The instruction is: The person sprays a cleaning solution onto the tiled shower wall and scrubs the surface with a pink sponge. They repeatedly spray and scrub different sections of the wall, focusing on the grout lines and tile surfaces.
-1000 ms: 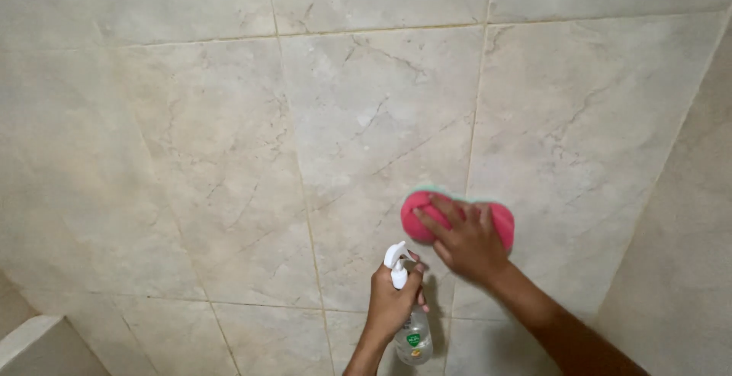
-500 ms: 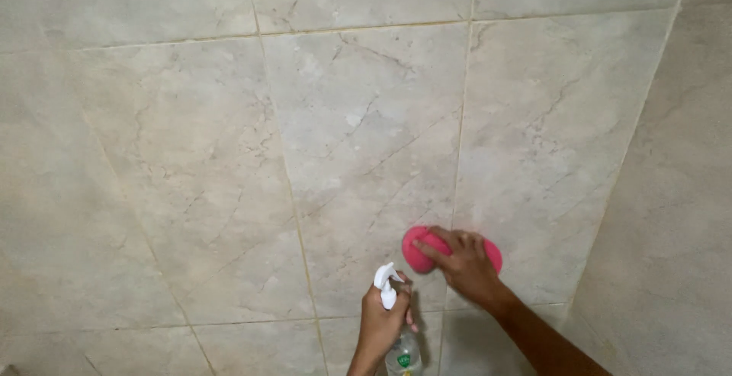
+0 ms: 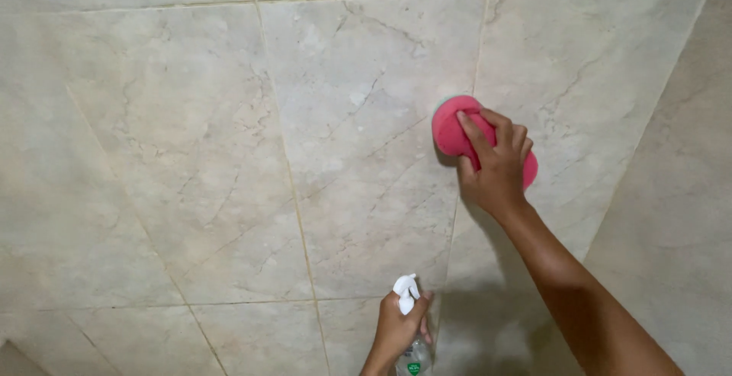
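Observation:
My right hand (image 3: pixel 496 164) presses a pink oval sponge (image 3: pixel 451 126) flat against the beige marble-patterned tiled wall (image 3: pixel 191 139), over a vertical grout line right of centre. The fingers spread across the sponge's middle, so only its two ends show. Low in the view, my left hand (image 3: pixel 398 330) grips a clear spray bottle (image 3: pixel 412 360) by its neck, with the white trigger nozzle (image 3: pixel 405 293) sticking up above the fist. The bottle's lower part runs off the bottom edge.
A second tiled wall (image 3: pixel 686 193) meets the first at a corner on the right. Grout lines (image 3: pixel 293 193) split the wall into large tiles. A shadow of my arm lies on the tiles below the sponge.
My right hand has slid the sponge up the wall and slightly right, stretching the arm out. My left hand with the bottle has stayed low, near the bottom edge.

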